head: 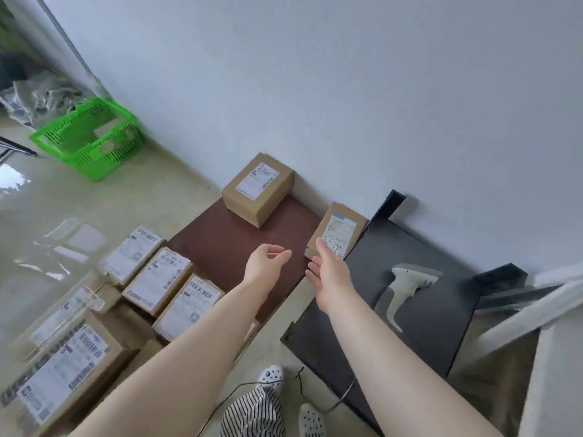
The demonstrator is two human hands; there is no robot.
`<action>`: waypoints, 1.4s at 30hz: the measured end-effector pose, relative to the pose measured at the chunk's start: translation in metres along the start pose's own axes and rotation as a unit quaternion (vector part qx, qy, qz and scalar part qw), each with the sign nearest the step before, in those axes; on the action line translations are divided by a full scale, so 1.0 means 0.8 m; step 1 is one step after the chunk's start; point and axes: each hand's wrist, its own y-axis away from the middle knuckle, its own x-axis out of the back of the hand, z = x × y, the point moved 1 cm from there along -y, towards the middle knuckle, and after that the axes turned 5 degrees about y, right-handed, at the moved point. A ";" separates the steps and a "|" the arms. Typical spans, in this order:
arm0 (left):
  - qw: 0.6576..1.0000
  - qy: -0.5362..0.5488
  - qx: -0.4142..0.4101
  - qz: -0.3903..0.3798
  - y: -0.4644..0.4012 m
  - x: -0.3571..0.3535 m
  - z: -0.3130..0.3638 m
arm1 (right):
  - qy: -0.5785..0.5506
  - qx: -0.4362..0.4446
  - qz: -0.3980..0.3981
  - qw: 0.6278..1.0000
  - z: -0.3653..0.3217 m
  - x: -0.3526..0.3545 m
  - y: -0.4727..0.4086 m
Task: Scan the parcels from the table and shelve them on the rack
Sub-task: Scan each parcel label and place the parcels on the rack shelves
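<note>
Two cardboard parcels stand on the dark red table (220, 247) by the wall: a larger one (257, 189) at the back and a smaller labelled one (339, 228) at the right end. My right hand (328, 275) is open, its fingertips touching the near edge of the smaller parcel. My left hand (266, 261) hovers over the table with loosely curled fingers, holding nothing. A white barcode scanner (402, 293) lies on the black surface (441, 310) to the right. Several more labelled parcels (157, 280) lie on the floor at the left.
A green plastic basket (91, 138) sits on the glossy floor near the wall, with crumpled bags behind it. A white frame bar (520, 316) crosses the right edge. A cable (252, 384) runs across the floor near my feet.
</note>
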 end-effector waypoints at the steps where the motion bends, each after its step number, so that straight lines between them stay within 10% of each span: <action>1: 1.000 -0.006 0.002 -0.012 -0.019 -0.004 0.002 | 0.002 -0.011 0.015 1.000 -0.003 -0.011 -0.014; 25: 0.982 -0.090 0.002 -0.165 -0.203 -0.112 -0.032 | -0.128 -0.147 0.308 0.931 0.029 -0.040 -0.222; 33: 0.981 -0.175 0.059 -0.050 -0.202 -0.047 -0.075 | -0.037 -0.136 0.231 0.963 0.077 -0.058 -0.209; 42: 0.990 0.036 0.118 -0.068 -0.165 -0.018 -0.054 | 0.015 -0.077 0.153 0.985 0.059 -0.063 -0.159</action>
